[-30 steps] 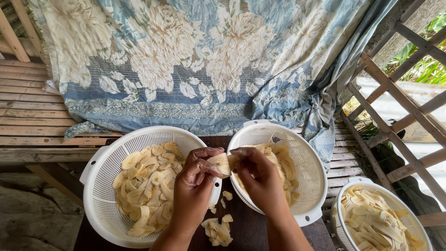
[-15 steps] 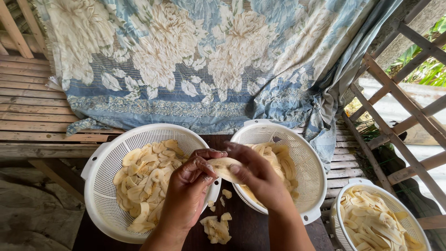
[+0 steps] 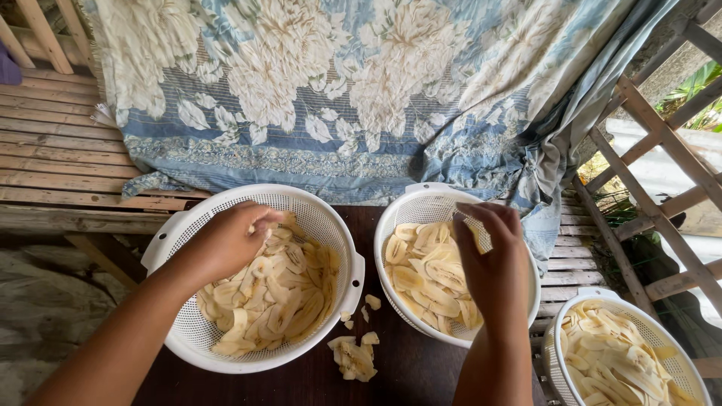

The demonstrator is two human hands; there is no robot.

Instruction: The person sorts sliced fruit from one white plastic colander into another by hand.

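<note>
Head view shows your left hand reaching into the left white perforated plastic colander, fingers curled and drawn together over the pale yellow banana slices heaped inside. The fingertips touch the slices at the far side of the pile; whether they pinch a piece you cannot tell, since the back of the hand hides the grip. Most of the heap lies just beyond and to the right of that hand.

Your right hand hangs over the middle white perforated plastic colander, fingers bent and pressed close, thumb tucked toward them near the far rim. A thin pale edge shows at the fingertips, but it is too hidden to say whether it is a slice held there. The long lengthwise banana pieces in this colander lie to the left of and beneath the hand, touching its side.

Between your two wrists, on the dark brown wooden tabletop, sits a small pile of pale banana scraps, near both colanders and apart from both hands.

To the right of your right forearm, a third white perforated plastic basket holds thin pale banana strips, well clear of the hand.

Beyond both hands, a blue and cream flowered cloth drapes over the wooden slat platform.
</note>
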